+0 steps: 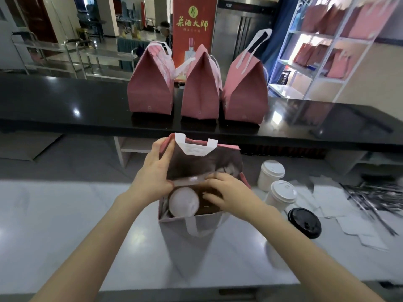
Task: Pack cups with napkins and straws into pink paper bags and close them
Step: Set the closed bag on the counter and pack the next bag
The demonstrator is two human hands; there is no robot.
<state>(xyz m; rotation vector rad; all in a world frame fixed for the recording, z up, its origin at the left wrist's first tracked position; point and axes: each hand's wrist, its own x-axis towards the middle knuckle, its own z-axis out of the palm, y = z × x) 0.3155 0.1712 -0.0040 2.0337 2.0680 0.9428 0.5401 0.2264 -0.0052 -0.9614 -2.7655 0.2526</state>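
**While both hands work at its mouth, a bag stands open on the worktop**

Where the pale, glossy worktop (65,214) runs across the front, an open pink paper bag (196,240) stands upright in the middle. Its near wall is flat and matte, with a white looped handle lying against it. A stiff white handle tab (196,146) stands up from the far rim. Down inside, on the left, sits a cup (184,201), its round white lid facing up.

The left hand (154,177) holds the bag's left wall. Its fingers (165,149) run up the outside to the rim and its thumb presses in at the mouth, so the paper is clamped between them. The right hand (226,192) reaches into the mouth from the right with bent fingers. The blur hides whether they grip anything.

Just right of the bag stand two white lidded cups (271,174), smooth and tapered. A cup with a domed black lid (304,222) stands nearer. Flat white napkins (340,205) lie spread beyond them, and a loose heap of thin dark straws (375,199) lies on these.

Behind, on a black polished worktop (65,101), three closed bags (200,92) stand in a row. Their tops are folded to peaked ridges, with white strap handles sticking out.
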